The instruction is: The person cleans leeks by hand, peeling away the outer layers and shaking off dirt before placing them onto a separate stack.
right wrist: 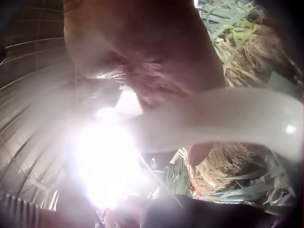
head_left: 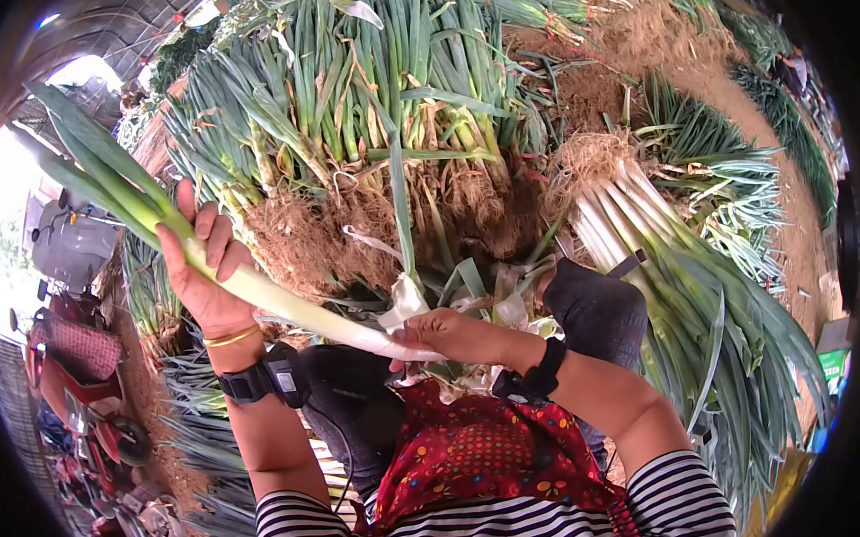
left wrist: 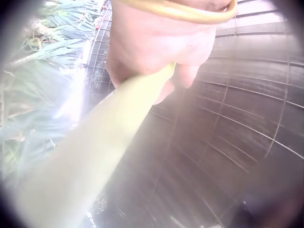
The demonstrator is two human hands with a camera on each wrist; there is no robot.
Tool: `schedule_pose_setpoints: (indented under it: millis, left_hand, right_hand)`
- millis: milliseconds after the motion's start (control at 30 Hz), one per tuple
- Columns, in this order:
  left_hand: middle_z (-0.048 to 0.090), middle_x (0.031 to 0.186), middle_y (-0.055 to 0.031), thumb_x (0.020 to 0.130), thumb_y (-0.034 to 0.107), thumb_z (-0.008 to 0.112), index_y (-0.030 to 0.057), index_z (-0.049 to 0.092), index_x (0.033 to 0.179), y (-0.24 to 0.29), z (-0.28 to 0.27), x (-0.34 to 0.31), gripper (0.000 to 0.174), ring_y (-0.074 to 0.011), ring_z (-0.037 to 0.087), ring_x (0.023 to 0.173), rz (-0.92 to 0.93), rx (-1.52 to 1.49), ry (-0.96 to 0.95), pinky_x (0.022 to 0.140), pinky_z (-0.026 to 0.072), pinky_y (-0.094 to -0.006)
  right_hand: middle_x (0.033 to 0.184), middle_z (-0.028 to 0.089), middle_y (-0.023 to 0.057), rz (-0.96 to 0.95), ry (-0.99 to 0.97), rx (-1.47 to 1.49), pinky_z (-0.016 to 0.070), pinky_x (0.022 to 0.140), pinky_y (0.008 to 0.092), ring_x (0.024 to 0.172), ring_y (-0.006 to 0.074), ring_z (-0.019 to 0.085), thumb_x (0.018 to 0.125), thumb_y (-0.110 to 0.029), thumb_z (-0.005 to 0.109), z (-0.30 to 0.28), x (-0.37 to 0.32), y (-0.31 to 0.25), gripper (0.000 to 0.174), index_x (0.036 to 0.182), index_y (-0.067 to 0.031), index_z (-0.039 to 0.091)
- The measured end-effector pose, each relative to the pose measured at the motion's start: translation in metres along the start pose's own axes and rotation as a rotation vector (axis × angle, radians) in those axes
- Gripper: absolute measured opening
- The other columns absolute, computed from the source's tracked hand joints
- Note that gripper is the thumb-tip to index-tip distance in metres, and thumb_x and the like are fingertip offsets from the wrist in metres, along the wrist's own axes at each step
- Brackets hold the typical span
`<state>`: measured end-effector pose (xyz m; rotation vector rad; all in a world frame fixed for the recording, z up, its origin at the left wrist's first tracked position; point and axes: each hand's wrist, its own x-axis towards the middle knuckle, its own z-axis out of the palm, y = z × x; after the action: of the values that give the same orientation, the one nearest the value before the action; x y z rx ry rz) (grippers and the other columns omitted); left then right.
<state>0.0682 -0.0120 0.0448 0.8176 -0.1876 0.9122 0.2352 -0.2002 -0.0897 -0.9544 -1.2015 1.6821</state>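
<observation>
One long green onion slants across in front of the body, its green leaves up at the left and its white end low near the lap. My left hand grips it where the white turns green, fingers on one side and thumb on the other. At the white root end, my right hand pinches the stalk between thumb and fingers. The left wrist view shows the pale shaft running out from the palm. Glare covers part of the right wrist view, where the white stalk passes under the hand.
Upright green onions with dirty roots stand in a thick row ahead. A bundle of cleaned white-stemmed onions lies at the right, bound with a dark band. Peeled skins lie between the knees. A red vehicle stands far left.
</observation>
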Motion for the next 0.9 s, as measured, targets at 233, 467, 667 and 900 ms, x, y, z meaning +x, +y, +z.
schedule_pose_setpoints:
  millis: [233,467,667,900]
  left_hand:
    - [0.036,0.076,-0.0024,0.082,0.02,0.066,-0.001,0.041,0.126,0.002,0.017,0.0,0.055,-0.0052,0.035,0.049,-0.02,-0.188,-0.191,0.034,0.0359,-0.0166]
    - [0.037,0.077,-0.0028,0.079,0.02,0.069,-0.0011,0.043,0.122,0.041,0.011,-0.005,0.055,-0.0075,0.035,0.053,0.064,-0.081,-0.278,0.036,0.032,-0.0191]
    - [0.035,0.075,-0.0001,0.091,0.03,0.053,-0.0012,0.041,0.127,0.131,-0.028,0.008,0.049,-0.0068,0.033,0.058,0.187,0.386,0.019,0.044,0.0307,-0.0181]
    - [0.039,0.068,0.0031,0.088,0.01,0.056,-0.0012,0.047,0.12,0.062,0.016,0.043,0.035,-0.0048,0.034,0.053,0.241,0.923,0.238,0.045,0.0287,-0.0185]
  right_hand:
    - [0.081,0.065,0.0078,-0.068,0.253,-0.05,0.0493,0.067,0.0267,0.071,0.0111,0.059,0.094,-0.031,0.045,0.001,0.009,0.012,0.035,0.103,0.0007,0.057]
    - [0.053,0.039,-0.0018,0.07,0.544,0.624,0.0485,0.056,0.0342,0.046,0.0126,0.041,0.094,-0.03,0.045,-0.035,-0.017,0.033,0.029,0.081,-0.0043,0.054]
    - [0.053,0.05,0.0063,0.083,0.276,-1.247,0.0389,0.05,0.0398,0.051,0.0249,0.052,0.081,-0.025,0.053,-0.051,-0.073,0.146,0.02,0.066,-0.012,0.059]
    - [0.09,0.057,0.0053,-0.212,0.45,-1.569,0.0386,0.082,0.0335,0.087,0.019,0.056,0.076,-0.033,0.063,-0.027,-0.064,-0.008,0.047,0.116,-0.0101,0.053]
